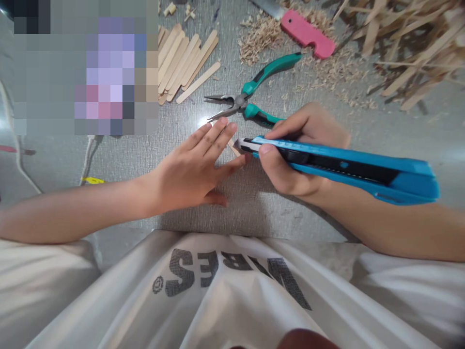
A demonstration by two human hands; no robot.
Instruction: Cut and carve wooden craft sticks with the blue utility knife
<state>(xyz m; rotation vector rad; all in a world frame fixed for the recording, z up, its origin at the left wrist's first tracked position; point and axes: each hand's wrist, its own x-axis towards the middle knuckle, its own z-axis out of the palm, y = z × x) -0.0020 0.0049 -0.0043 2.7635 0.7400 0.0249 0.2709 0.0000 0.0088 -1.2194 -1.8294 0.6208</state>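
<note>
My left hand (201, 162) lies flat with its fingers stretched out, pressing a wooden craft stick (234, 147) against the table. Most of that stick is hidden under the fingers. My right hand (301, 155) is closed around a blue utility knife (348, 160). The knife's short blade touches or nearly touches the stick, close to my left index finger. Just beyond both hands lie needle-nose pliers (240, 101) with green and black handles, their jaws apart. One handle passes close to my right hand.
Several craft sticks (192, 60) are piled at the back. Wood shavings (259, 39) surround a pink-handled blade (307, 34), and a heap of thin wood strips (417, 48) fills the far right. A white cable (87, 157) with a yellow tag runs at left. The upper left is pixelated.
</note>
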